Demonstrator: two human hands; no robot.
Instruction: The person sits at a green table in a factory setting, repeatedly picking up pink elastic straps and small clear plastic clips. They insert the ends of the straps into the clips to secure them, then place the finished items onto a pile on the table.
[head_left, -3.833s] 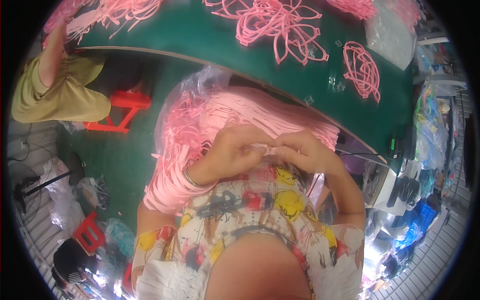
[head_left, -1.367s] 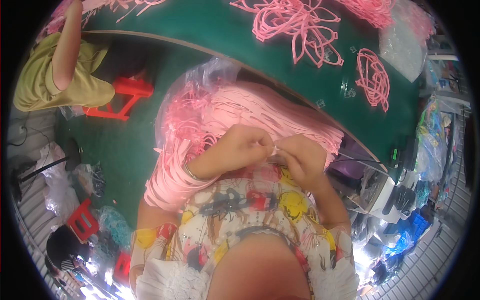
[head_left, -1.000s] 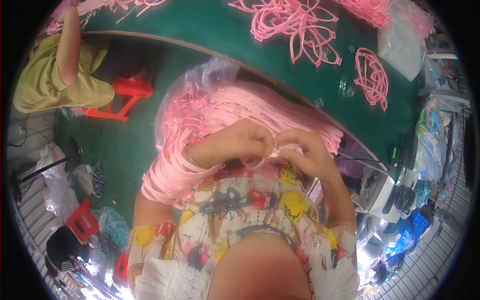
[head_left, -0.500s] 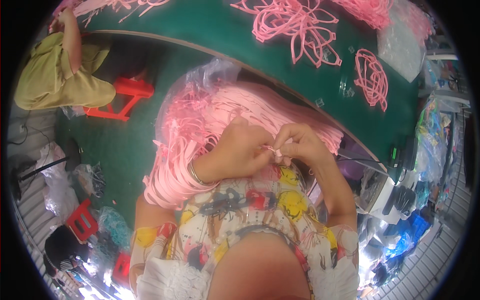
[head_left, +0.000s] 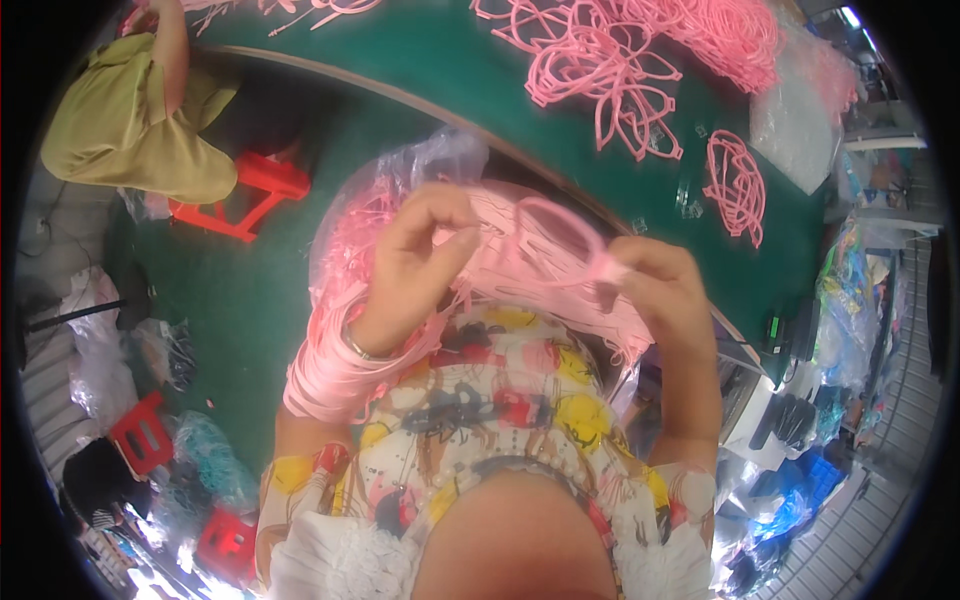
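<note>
A pink strap bent into a loop (head_left: pixel 565 213) hangs from the pinched fingers of my right hand (head_left: pixel 655 285), slightly blurred by motion. My left hand (head_left: pixel 415 260) is raised to its left, thumb and forefinger apart, with nothing seen between them. Around my left wrist and forearm hangs a thick bunch of pink straps (head_left: pixel 325 365). Beneath both hands a large bundle of flat pink straps (head_left: pixel 500 255) lies across my lap. Clear plastic wrap (head_left: pixel 440 155) surrounds its far left end.
The green table (head_left: pixel 420 65) curves across ahead, bearing heaps of pink straps (head_left: pixel 615 75), a small strap bundle (head_left: pixel 735 180) and a clear bag (head_left: pixel 795 135). At far left a person in olive clothing (head_left: pixel 130 130) sits by a red stool (head_left: pixel 265 190). Bagged goods (head_left: pixel 850 300) stand right.
My hands, which were together working on a pink strap, have moved apart. The left one has let go and opened; the right has moved right with the strap loop.
</note>
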